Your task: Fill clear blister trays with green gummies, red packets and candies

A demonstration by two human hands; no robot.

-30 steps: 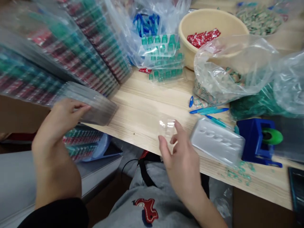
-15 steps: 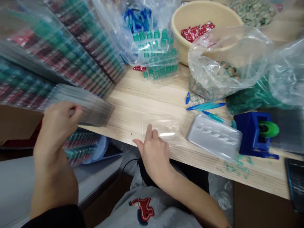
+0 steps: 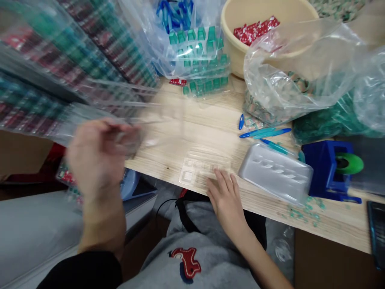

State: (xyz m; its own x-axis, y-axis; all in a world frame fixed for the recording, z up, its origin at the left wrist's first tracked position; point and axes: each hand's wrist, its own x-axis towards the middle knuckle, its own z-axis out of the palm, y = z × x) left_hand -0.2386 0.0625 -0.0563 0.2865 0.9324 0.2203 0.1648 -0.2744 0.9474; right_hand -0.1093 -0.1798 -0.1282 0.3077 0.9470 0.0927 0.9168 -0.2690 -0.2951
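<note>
My left hand, blurred by motion, pinches a thin clear plastic tray by its left side and holds it over the left part of the table. Beneath and behind that hand lies a stack of clear plastic trays. A second clear tray with moulded hollows lies flat near the table's front edge. At its right end rests my right hand, open, fingers stretched out and touching it. To the right sits a pile of nested clear trays.
Packed trays of green and red pieces are piled at left. A cream bowl holds red dotted packets. Bags of small pieces, several blue pens, a blue tape dispenser and a phone occupy the right.
My left hand has moved right from the stack, now carrying a clear tray. The right hand has slid right along the flat tray, whose moulded hollows now show more plainly.
</note>
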